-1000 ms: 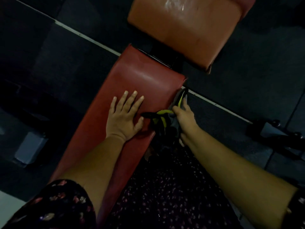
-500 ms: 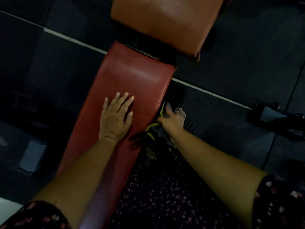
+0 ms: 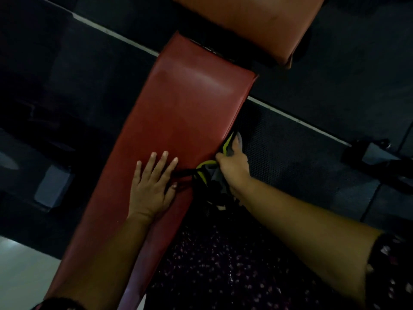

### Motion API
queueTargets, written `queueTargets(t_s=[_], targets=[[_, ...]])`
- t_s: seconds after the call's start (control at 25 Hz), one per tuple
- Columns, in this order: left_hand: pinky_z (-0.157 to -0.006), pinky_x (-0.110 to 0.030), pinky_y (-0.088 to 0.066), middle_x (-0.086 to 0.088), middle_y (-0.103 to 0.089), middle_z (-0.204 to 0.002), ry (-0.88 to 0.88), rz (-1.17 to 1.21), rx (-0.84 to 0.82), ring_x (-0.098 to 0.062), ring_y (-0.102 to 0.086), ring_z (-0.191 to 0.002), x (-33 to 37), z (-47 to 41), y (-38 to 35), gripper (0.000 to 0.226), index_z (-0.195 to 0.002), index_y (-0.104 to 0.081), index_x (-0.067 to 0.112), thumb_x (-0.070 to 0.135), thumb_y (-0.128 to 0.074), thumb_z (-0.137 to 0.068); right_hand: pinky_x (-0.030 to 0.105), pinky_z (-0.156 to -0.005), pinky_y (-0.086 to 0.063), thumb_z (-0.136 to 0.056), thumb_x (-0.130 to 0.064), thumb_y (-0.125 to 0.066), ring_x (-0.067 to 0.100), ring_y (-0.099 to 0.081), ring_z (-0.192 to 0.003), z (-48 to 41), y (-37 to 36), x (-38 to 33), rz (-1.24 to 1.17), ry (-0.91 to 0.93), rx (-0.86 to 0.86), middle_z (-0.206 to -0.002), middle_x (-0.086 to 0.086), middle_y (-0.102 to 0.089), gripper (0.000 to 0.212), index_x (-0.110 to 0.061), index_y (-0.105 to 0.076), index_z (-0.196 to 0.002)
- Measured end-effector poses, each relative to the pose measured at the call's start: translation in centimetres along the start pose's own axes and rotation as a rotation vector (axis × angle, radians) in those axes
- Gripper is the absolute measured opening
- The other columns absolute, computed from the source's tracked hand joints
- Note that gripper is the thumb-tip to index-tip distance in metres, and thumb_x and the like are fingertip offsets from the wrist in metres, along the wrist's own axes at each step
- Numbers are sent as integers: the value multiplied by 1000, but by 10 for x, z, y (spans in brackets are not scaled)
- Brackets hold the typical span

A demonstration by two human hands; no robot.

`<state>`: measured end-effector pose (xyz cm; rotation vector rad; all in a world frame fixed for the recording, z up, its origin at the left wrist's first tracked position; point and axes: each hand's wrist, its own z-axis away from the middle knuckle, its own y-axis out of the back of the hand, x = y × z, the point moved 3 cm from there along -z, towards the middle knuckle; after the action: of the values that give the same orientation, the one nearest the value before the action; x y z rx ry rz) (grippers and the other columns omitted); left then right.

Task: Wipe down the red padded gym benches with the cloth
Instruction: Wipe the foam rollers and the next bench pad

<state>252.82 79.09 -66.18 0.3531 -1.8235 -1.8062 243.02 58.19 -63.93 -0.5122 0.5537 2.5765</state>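
A long red padded bench (image 3: 185,104) runs from the bottom left up to the middle of the view. Beyond its far end sits a second, orange-red pad (image 3: 245,21). My left hand (image 3: 152,184) lies flat on the bench top with its fingers spread. My right hand (image 3: 233,166) grips a dark grey cloth with yellow trim (image 3: 207,173) and presses it against the bench's right side edge. Part of the cloth hangs down below the hand, hidden in shadow.
Dark rubber floor mats (image 3: 312,135) with a pale seam line (image 3: 297,118) surround the bench. A dark metal machine foot (image 3: 377,153) stands at the right. A grey block (image 3: 52,186) lies on the floor at the left. My dark floral clothing (image 3: 223,265) fills the bottom.
My right hand with the cloth dropped lower beside the bench edge, then came back up along it. My left hand stayed flat on the pad.
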Motion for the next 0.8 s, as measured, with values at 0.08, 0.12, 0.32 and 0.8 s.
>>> queueTargets(t_s=[0.08, 0.12, 0.32, 0.8], targets=[[-121, -48, -7, -2, -28, -159, -11, -46, 19, -19, -9, -151, -2, 0, -5, 64, -153, -25, 28, 46, -39, -94, 40, -88, -55, -86, -36, -55, 27, -60, -102, 28, -17, 16, 40, 11, -4, -139, 3, -44, 86, -52, 1, -149], [-120, -50, -11, -3, -29, -158, -27, -71, 34, -20, -13, -151, -3, -1, -7, 63, -153, -25, 27, 46, -39, -95, 42, -90, -53, -85, -39, -55, 27, -59, -105, 40, -25, 25, 75, -5, -45, -139, 3, -43, 87, -52, 2, -149], [-119, -53, -17, -3, -31, -158, -25, -30, 59, -27, -26, -146, -1, 4, -7, 57, -151, -33, 25, 43, -37, -97, 39, -93, -51, -84, -33, -57, 23, -56, -106, 21, -33, 39, 26, -19, -67, -145, 4, -40, 95, -56, 12, -146], [-118, -52, -18, -6, -35, -156, -49, -58, 119, -27, -27, -145, -5, 1, -10, 57, -151, -33, 25, 43, -36, -97, 39, -96, -51, -90, -27, -56, 22, -53, -109, 41, -44, 59, -127, 105, -77, -147, 2, -30, 87, -64, 3, -143]])
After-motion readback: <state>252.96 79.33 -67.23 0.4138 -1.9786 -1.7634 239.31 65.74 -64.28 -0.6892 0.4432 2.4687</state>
